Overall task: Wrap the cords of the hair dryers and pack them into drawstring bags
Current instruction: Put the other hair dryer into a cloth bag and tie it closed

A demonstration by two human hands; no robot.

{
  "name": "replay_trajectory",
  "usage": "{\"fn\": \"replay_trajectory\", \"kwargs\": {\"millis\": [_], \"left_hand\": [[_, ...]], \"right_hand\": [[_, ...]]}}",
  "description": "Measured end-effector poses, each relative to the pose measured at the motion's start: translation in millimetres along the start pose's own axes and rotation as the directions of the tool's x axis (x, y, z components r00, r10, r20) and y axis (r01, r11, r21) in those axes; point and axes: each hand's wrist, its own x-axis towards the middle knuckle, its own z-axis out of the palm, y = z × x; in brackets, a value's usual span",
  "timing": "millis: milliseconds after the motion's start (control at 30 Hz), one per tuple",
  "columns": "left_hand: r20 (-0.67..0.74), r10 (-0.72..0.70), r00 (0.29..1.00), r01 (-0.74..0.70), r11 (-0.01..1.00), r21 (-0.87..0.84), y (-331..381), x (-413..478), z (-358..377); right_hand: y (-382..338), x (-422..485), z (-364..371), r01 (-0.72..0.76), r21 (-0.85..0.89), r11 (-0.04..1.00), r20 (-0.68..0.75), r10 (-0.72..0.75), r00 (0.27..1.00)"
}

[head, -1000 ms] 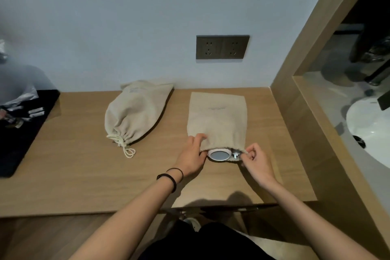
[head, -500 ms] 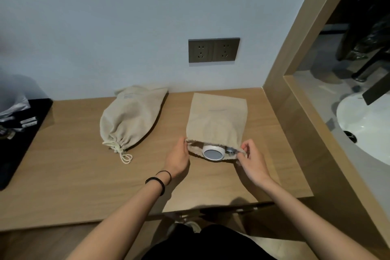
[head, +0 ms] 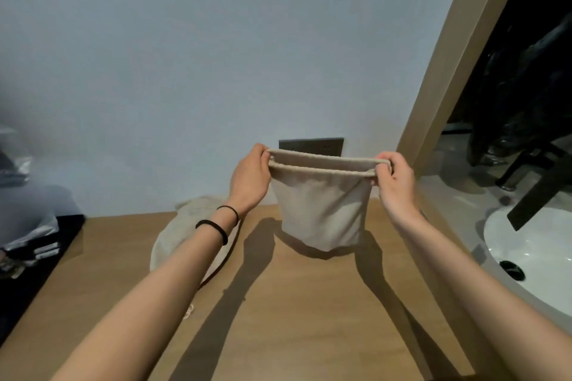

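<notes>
- At the far left, a black tray point(head: 66, 227) sat on the wooden table point(head: 309, 312) and held small packets, too blurred to identify.
- Just right of it, a beige drawstring bag point(head: 173, 241) lay on the table, partly hidden behind your left forearm. It looked full and rounded, and a bit of its cord point(head: 188, 312) showed below your arm. The cloth hid what was inside.
- Your left hand point(head: 249, 179), with two dark bands point(head: 216, 227) on its wrist, gripped the left end of the second bag's mouth, with the fingers curled round the hem.
- You held that second drawstring bag point(head: 322, 210) up between your hands, above the table and in front of a dark wall socket point(head: 311, 145). Its mouth was stretched wide and flat, both hems taut, and the beige body hung down, sagging to a rounded bottom. You could not see its contents from this angle.
- Your right hand point(head: 393, 182) pinched the right end of the mouth between the thumb and bent fingers.
- At the far right, a white sink point(head: 532, 260) sat under a black faucet point(head: 538, 192).
</notes>
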Motion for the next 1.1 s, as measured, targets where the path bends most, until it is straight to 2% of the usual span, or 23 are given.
{"fn": "replay_trajectory", "kwargs": {"millis": [100, 200, 267, 367, 600, 733, 833, 933, 1033, 1100], "left_hand": [[0.002, -0.038, 0.999, 0.038, 0.993, -0.11, 8, 27, -10], [0.063, -0.151, 0.987, 0.162, 0.953, -0.255, 13, 45, -10], [0.083, -0.218, 0.972, 0.232, 0.932, -0.277, 11, 53, -6], [0.086, -0.247, 0.965, 0.261, 0.921, -0.289, 6, 59, 0], [0.121, -0.127, 0.985, 0.159, 0.935, -0.316, -5, 53, 8], [0.171, -0.081, 0.982, 0.132, 0.94, -0.315, -18, 26, 15], [0.215, -0.046, 0.975, 0.117, 0.938, -0.328, -32, 4, 23], [0.241, 0.013, 0.97, 0.051, 0.964, -0.26, -41, -13, 25], [0.335, 0.056, 0.941, 0.036, 0.964, -0.264, -49, -36, 22], [0.482, 0.015, 0.876, 0.13, 0.955, -0.267, -56, -53, 23]], "right_hand": [[-8, 21, 7, -0.009, 0.048, 0.999, 0.004, 0.009, 1.0], [-7, 40, 16, -0.074, 0.1, 0.992, 0.001, 0.074, 0.997], [-5, 48, 22, -0.1, 0.096, 0.99, 0.012, 0.099, 0.995], [-3, 54, 25, -0.108, 0.057, 0.993, 0.046, 0.105, 0.993], [5, 53, 13, -0.095, -0.004, 0.995, 0.098, 0.095, 0.991], [24, 33, 5, -0.058, -0.134, 0.989, 0.15, 0.079, 0.986], [38, 14, -1, -0.095, -0.119, 0.988, 0.147, 0.112, 0.983], [46, -6, -4, -0.137, -0.101, 0.985, 0.103, 0.147, 0.984], [51, -31, -7, -0.15, -0.107, 0.983, 0.078, 0.159, 0.984], [51, -48, -9, -0.142, -0.139, 0.98, 0.077, 0.154, 0.985]]}}
